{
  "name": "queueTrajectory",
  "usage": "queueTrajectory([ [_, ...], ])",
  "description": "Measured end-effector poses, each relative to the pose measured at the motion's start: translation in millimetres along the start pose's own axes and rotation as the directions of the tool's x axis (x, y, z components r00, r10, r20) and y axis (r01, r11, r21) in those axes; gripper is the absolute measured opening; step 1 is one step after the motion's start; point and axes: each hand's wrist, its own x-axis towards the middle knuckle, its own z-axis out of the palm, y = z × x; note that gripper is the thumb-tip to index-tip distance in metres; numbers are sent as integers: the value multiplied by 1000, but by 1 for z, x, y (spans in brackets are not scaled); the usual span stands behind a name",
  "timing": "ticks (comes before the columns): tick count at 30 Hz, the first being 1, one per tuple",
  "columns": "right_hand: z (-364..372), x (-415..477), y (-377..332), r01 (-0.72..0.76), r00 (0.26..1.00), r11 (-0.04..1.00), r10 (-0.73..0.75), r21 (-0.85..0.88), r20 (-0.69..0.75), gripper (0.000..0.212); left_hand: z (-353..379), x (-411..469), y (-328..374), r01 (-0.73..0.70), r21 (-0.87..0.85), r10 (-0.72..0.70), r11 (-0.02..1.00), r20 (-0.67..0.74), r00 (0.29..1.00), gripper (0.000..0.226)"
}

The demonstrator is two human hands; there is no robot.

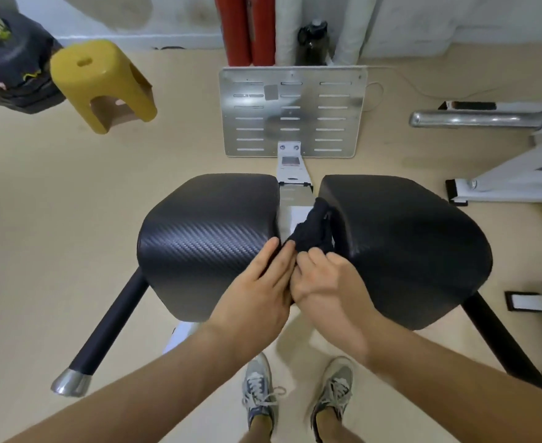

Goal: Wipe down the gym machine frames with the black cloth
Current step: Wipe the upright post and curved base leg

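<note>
Two black padded cushions, one on the left [209, 238] and one on the right [403, 244], sit side by side on the gym machine. A white frame bar [295, 215] runs through the gap between them toward a perforated metal footplate [292, 113]. The black cloth [314, 230] is bunched in that gap, lying on the bar. My right hand [327, 282] grips the cloth's near end with curled fingers. My left hand [260, 286] lies with straight fingers on the left cushion's inner edge, its fingertips touching the cloth.
Black handle bars angle down at the left [110, 327] and right [502, 340]. A yellow stool [103, 84] stands at the back left, a dark bottle [312, 43] and rolled mats at the back wall, and another white machine with a chrome bar [480, 119] on the right.
</note>
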Motion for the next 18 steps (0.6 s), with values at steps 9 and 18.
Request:
queueTrajectory([
  [9,62,-30,-76,-616,760,549,602,564,243,38,11,-19,27,-81,-189,92,979,50,995,49],
  [18,75,28,-67,-608,678,698,705,379,-210,63,-15,34,-4,-44,-117,36,992,-69,997,38],
])
